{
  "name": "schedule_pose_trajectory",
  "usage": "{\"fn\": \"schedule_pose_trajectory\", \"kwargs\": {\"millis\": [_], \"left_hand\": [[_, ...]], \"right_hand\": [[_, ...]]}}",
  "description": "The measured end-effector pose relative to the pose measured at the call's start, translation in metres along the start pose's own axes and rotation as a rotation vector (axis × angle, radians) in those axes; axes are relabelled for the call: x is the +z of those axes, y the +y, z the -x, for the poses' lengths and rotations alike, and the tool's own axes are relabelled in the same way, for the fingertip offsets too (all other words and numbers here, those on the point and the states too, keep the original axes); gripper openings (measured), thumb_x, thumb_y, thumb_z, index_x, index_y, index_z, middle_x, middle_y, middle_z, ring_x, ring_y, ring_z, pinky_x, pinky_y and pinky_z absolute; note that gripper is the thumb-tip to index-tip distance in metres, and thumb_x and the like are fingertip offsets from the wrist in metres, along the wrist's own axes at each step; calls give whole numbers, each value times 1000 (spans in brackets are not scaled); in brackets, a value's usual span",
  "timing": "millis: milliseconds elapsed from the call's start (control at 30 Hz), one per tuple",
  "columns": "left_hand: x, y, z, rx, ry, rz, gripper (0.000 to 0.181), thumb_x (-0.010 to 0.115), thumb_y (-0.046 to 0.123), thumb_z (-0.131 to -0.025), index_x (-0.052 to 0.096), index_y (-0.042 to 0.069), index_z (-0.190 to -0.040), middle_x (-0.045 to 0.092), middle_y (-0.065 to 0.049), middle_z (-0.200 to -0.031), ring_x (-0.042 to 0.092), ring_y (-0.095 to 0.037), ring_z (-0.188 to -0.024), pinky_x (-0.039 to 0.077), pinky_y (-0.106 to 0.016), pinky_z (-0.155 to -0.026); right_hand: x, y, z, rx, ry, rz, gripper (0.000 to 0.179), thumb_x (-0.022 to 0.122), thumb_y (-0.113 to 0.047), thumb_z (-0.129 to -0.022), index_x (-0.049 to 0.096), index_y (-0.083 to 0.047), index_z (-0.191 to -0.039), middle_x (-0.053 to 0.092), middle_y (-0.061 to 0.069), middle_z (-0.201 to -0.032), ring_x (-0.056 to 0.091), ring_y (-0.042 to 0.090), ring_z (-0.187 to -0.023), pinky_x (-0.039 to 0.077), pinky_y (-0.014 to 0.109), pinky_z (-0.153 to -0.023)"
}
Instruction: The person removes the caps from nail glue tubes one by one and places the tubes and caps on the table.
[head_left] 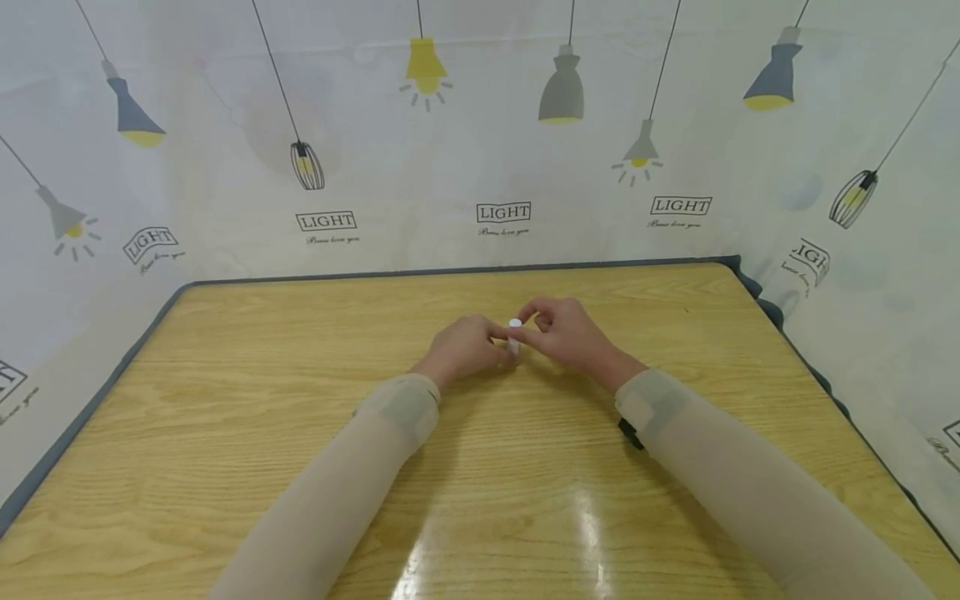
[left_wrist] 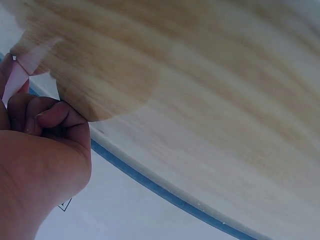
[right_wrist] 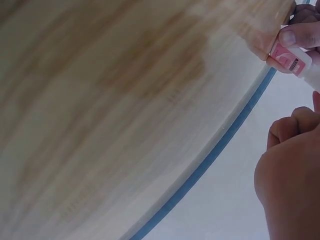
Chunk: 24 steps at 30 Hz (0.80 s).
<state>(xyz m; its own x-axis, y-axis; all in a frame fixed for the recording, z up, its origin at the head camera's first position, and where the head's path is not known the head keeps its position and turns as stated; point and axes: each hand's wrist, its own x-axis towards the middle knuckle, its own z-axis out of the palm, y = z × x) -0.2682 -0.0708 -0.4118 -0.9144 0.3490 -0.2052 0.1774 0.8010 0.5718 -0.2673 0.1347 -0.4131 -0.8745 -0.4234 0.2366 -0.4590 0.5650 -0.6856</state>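
A small white bottle with a white cap stands upright between the two hands, near the table's far side. My left hand grips its body from the left. In the right wrist view, that hand's thumb lies along the bottle, whose pink label with dark lettering shows. From the right, my right hand pinches at the cap with thumb and forefinger. Curled fingers of the left hand show in the left wrist view, hiding most of the bottle.
Both hands work over a glossy wooden table with a dark blue edge. Behind and beside it hangs a pale backdrop printed with lamps and lettering. A black object sits under the right sleeve's cuff.
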Motion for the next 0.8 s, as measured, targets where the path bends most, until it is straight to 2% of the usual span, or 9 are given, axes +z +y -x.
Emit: {"fn": "schedule_pose_trajectory", "kwargs": {"millis": [800], "left_hand": [[0, 2, 0, -7, 2, 9, 46, 78, 46, -95, 75, 25, -136, 70, 2, -145, 61, -19, -112, 51, -46, -108]], "right_hand": [[0, 4, -2, -64, 1, -30, 15, 74, -18, -101, 80, -7, -109, 30, -8, -54, 26, 9, -50, 29, 25, -53]]}}
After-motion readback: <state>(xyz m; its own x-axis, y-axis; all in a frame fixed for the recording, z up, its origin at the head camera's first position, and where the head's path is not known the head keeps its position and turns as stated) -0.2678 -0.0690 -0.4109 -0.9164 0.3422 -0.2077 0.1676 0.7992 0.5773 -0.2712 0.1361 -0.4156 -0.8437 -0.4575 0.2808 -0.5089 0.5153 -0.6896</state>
